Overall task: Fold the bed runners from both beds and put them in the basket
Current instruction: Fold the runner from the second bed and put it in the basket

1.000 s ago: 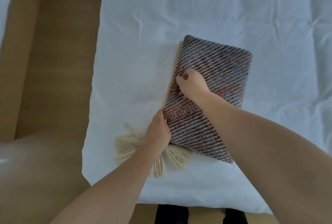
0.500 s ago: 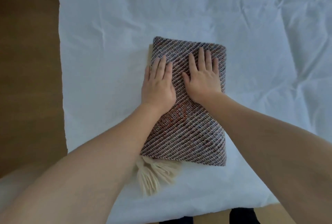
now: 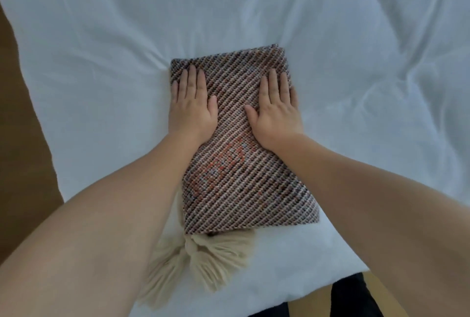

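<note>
A folded bed runner (image 3: 239, 174), woven in brown, grey and orange diagonal stripes, lies as a thick rectangle on the white bed (image 3: 101, 62). Cream tassels (image 3: 203, 260) stick out from under its near edge. My left hand (image 3: 192, 104) lies flat, palm down, on the runner's far left part, fingers together and pointing away from me. My right hand (image 3: 276, 107) lies flat on the far right part in the same way. Neither hand grips the cloth. No basket is in view.
The white bed cover is wrinkled, most of all on the right side (image 3: 394, 88). Wooden floor (image 3: 23, 138) runs along the bed's left edge. Dark trouser legs (image 3: 351, 296) show at the bed's near edge.
My hands went from pinching the runner's left edge to lying flat on it, then slid apart toward its two sides. The view shifted left to right, centring the runner.
</note>
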{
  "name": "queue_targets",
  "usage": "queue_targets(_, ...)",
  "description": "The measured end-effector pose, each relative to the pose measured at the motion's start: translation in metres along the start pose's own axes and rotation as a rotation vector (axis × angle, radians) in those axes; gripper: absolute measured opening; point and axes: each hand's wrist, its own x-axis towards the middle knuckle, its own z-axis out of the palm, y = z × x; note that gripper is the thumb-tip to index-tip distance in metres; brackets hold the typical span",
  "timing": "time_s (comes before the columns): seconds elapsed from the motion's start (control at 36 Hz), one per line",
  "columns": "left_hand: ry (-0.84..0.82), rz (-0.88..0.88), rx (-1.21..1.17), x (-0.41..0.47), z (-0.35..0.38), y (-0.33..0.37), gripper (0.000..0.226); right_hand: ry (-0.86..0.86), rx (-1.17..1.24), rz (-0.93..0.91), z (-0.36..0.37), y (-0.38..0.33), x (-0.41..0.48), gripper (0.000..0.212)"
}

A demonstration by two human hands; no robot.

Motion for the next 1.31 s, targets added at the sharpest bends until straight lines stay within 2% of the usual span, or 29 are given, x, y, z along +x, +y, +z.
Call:
queue_targets(0.25, -0.108, -0.001, -0.024, -0.087, 0.007, 0.006, 0.07, -0.157, 0.016, 0.02, 0.026, 0.012, -0.114, 0.08)
queue_targets(0.39, -0.059, -0.045, -0.085, -0.09, 0.007, 0.007, 0.071, -0.21, 0.067, 0.017, 0.038, 0.025, -0.125, 0.081)
queue_targets(0.47, 0.041, -0.244, -0.292, -0.088, 0.0, 0.006, 0.072, -0.133, 0.315, 0.05, 0.024, 0.026, -0.118, 0.081)
queue_targets(0.53, 0.064, -0.444, -0.504, -0.084, -0.004, -0.001, 0.073, -0.028, 0.559, 0.161, 0.009, 0.028, -0.11, 0.079)
queue_targets(0.58, 0.03, -0.562, -0.653, -0.081, -0.012, -0.004, 0.069, 0.016, 0.763, 0.305, -0.005, 0.031, -0.099, 0.074)
queue_targets(0.67, -0.11, -0.694, -0.843, -0.078, -0.022, -0.004, 0.064, -0.144, 0.991, 0.474, -0.019, 0.036, -0.083, 0.067)
queue_targets(0.72, -0.192, -0.798, -0.996, -0.077, -0.029, -0.003, 0.077, -0.257, 1.046, 0.485, -0.023, 0.041, -0.078, 0.062)
queue_targets(0.78, -0.232, -0.833, -1.137, -0.078, -0.039, 0.0, 0.073, -0.291, 1.086, 0.479, -0.029, 0.044, -0.077, 0.057)
queue_targets(0.83, -0.216, -0.804, -1.167, -0.08, -0.051, 0.009, 0.055, -0.278, 1.092, 0.456, -0.04, 0.047, -0.079, 0.05)
queue_targets(0.89, -0.163, -0.745, -1.099, -0.081, -0.066, 0.023, 0.046, -0.252, 1.08, 0.421, -0.054, 0.051, -0.083, 0.043)
queue_targets(1.03, -0.086, -0.61, -0.93, -0.082, -0.115, 0.083, 0.05, -0.174, 1.015, 0.401, -0.109, 0.083, -0.104, 0.038)
queue_targets(1.14, -0.076, -0.458, -0.921, -0.083, -0.16, 0.165, 0.044, -0.077, 1.027, 0.431, -0.165, 0.14, -0.135, 0.037)
queue_targets(1.31, -0.173, -0.198, -0.993, -0.085, -0.223, 0.315, 0.043, 0.15, 1.037, 0.473, -0.256, 0.257, -0.2, 0.035)
